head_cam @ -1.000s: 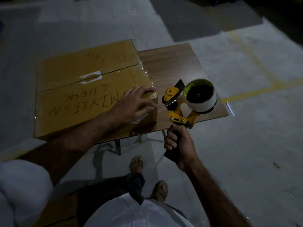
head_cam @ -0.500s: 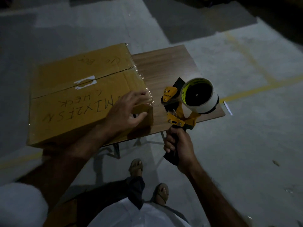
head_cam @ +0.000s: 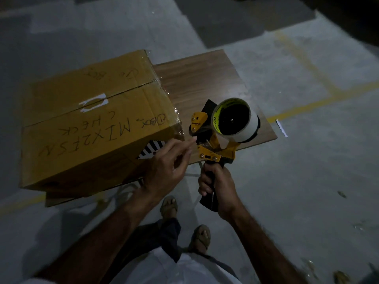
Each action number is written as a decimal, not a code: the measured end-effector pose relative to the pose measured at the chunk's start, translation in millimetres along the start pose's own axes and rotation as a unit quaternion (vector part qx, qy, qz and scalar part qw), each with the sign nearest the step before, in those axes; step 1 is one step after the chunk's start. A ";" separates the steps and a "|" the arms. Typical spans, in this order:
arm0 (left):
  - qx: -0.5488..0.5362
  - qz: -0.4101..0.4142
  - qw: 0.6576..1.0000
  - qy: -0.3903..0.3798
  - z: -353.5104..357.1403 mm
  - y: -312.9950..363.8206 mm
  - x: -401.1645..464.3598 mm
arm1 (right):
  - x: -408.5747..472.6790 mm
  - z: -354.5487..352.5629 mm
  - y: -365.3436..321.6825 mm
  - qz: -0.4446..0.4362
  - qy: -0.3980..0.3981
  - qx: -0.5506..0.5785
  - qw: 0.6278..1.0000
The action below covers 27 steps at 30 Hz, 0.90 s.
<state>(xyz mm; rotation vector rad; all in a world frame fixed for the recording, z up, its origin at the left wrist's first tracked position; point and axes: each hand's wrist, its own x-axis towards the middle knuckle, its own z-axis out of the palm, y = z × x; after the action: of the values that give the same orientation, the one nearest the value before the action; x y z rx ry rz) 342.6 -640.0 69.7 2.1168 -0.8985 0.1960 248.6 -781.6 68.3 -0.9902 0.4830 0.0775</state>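
Note:
A sealed cardboard box (head_cam: 92, 130) with handwriting on top lies on a small wooden table (head_cam: 205, 83); clear tape wrinkles along its right edge. My right hand (head_cam: 217, 185) grips the black handle of a yellow tape dispenser (head_cam: 211, 148), held upright just right of the box's near corner. A white tape roll (head_cam: 235, 121) sits on it. My left hand (head_cam: 170, 162) is off the box, its index finger stretched out to the dispenser's front, the other fingers loosely curled. Whether it touches the tape end is unclear.
A striped label (head_cam: 151, 150) shows on the box's near side. My sandalled feet (head_cam: 184, 220) stand on grey concrete below the table edge. A yellow floor line (head_cam: 320, 101) runs right of the table, with a white scrap (head_cam: 281, 128) beside it.
My left hand has lifted from the box's near right corner and moved right to the dispenser's front. The dispenser has stayed close to the box's corner.

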 end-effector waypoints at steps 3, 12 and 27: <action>0.017 0.003 1.000 -0.001 -1.7 -6.2 4.1 | -1.9 2.6 -0.5 0.004 -0.003 -0.015 1.000; 0.093 0.031 0.995 0.002 0.9 -12.6 1.9 | -2.4 9.9 1.1 0.016 0.013 0.019 1.000; 0.010 -0.088 0.992 0.091 -22.2 -3.7 1.4 | -4.3 -5.2 0.3 -0.024 -0.007 -0.051 0.998</action>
<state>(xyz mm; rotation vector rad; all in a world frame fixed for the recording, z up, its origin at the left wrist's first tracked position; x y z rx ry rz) 349.6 -622.9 82.6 2.1445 -0.6014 0.3033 242.9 -785.1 67.6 -1.1002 0.4448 0.0670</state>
